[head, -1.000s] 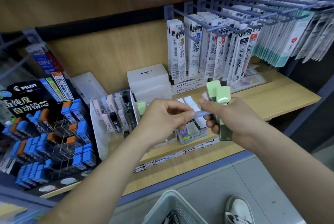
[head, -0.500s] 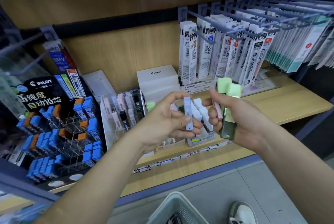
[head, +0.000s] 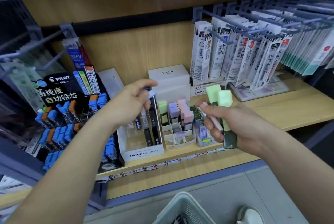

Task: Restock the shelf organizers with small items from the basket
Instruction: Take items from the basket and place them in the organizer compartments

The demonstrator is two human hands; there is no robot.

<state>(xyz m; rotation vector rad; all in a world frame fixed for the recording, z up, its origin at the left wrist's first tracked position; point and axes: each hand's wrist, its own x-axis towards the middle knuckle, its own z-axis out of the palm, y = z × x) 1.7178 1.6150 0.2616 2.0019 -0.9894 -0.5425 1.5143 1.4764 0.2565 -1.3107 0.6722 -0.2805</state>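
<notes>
My left hand [head: 132, 102] pinches a small lavender lead case [head: 151, 93] above the clear MONO graph MG organizer [head: 142, 151]. My right hand [head: 233, 124] grips a bundle of cases: two with light green caps [head: 219, 96], dark green bodies below, and a pink one [head: 216, 123] under the fingers. Between the hands stands a white divided organizer [head: 180, 142] holding green, lavender and pink cases upright. The grey basket [head: 182, 209] sits on the floor at the bottom edge.
A black PILOT lead display [head: 59, 97] with blue and orange cases fills the left. White PILOT boxes [head: 169, 79] stand behind the organizers. Refill packs [head: 240, 55] hang on hooks at right, above bare wooden shelf [head: 282, 108]. A shoe [head: 251, 214] is beside the basket.
My left hand took the lavender case from the right hand's bundle and carried it left and up, toward the MONO organizer. The right hand kept the other cases and stayed near its place.
</notes>
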